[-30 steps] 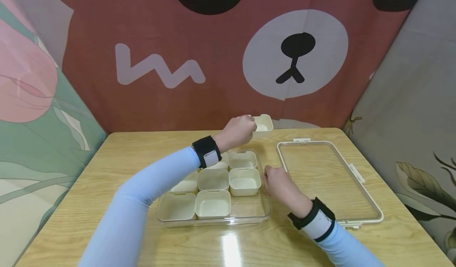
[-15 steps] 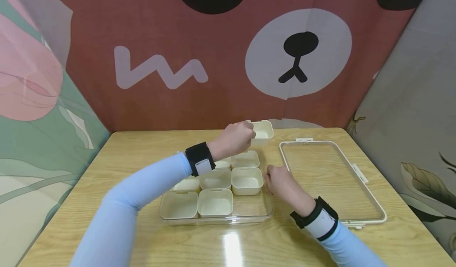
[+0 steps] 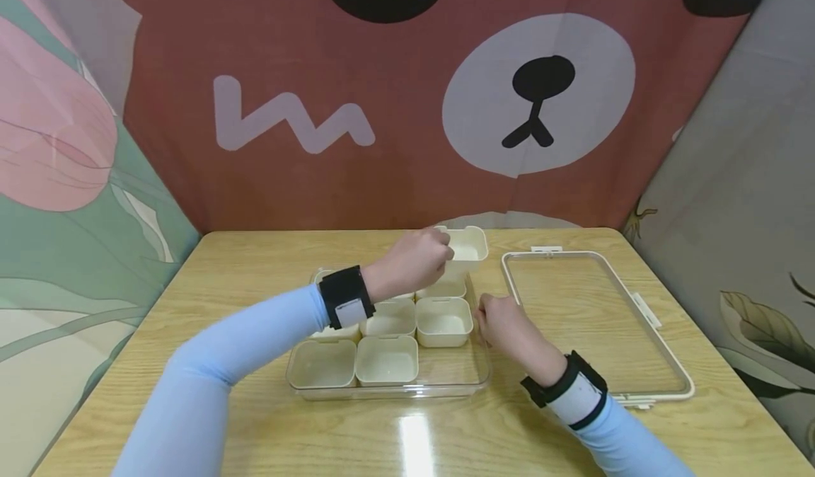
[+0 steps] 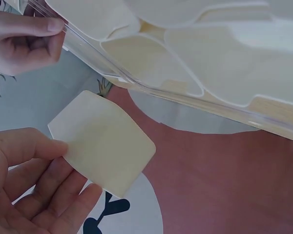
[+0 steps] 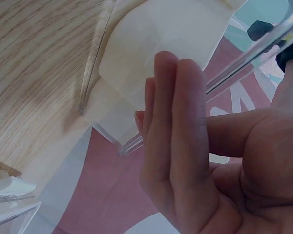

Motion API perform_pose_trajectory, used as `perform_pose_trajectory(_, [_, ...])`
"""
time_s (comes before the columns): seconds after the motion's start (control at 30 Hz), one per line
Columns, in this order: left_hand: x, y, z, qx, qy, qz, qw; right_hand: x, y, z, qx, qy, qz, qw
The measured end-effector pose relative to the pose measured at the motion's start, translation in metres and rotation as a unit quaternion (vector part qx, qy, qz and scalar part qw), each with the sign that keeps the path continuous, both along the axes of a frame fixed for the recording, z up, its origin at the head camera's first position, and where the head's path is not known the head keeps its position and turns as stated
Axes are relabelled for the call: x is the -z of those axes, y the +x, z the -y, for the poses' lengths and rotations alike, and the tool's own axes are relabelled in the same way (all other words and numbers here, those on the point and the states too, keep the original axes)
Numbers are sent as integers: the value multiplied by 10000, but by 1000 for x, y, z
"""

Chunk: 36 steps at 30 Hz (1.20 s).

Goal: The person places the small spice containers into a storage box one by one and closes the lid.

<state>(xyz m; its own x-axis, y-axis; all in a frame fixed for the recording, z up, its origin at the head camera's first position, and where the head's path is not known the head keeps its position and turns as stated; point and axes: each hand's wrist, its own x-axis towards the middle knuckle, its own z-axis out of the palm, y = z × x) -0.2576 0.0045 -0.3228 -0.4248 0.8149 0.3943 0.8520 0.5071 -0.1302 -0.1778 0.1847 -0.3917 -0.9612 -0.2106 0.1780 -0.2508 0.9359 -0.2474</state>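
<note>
My left hand (image 3: 412, 263) pinches the edge of a small cream-coloured bin (image 3: 470, 247), held in the air above the far right of a clear plastic box (image 3: 439, 393). In the left wrist view the thumb and fingers grip one side of that bin (image 4: 105, 144). Several matching cream bins (image 3: 387, 361) stand in rows inside the box; the left arm covers some of them. At the box's right side, my right hand (image 3: 511, 330) pinches the rim between thumb and fingers. The right wrist view shows those fingers (image 5: 188, 141) held straight along the clear wall.
A clear lid with a white frame (image 3: 598, 256) and clips lies flat on the wooden table (image 3: 255, 257), right of the box. A front right part of the box floor shows bare. Behind the table hangs a brown cloth (image 3: 305, 194) with a bear print.
My left hand has lowered the cream bin a little towards the back of the box. The right hand stays at the box's rim. The head view has shifted slightly.
</note>
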Motion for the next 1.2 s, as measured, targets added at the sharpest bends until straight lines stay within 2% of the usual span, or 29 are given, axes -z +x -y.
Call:
perform_pose_trajectory(0.23, [4,10,8,40,50,-66,10000,0,-1,0,-57,-49,-3,10000])
perform_pose_trajectory(0.5, [10,21,15,55,100,-301,9995,-2,-2,-1,44,-255,359,9990])
perform_pose_trajectory(0.8, [13,35,22,150,139,-202,9996,1,-1,-3,-24,-325,225,9992])
perform_pose_trajectory(1.2, [15,51,33,172,240,-405,9987,3,-1,-4,-211,-462,77,9987])
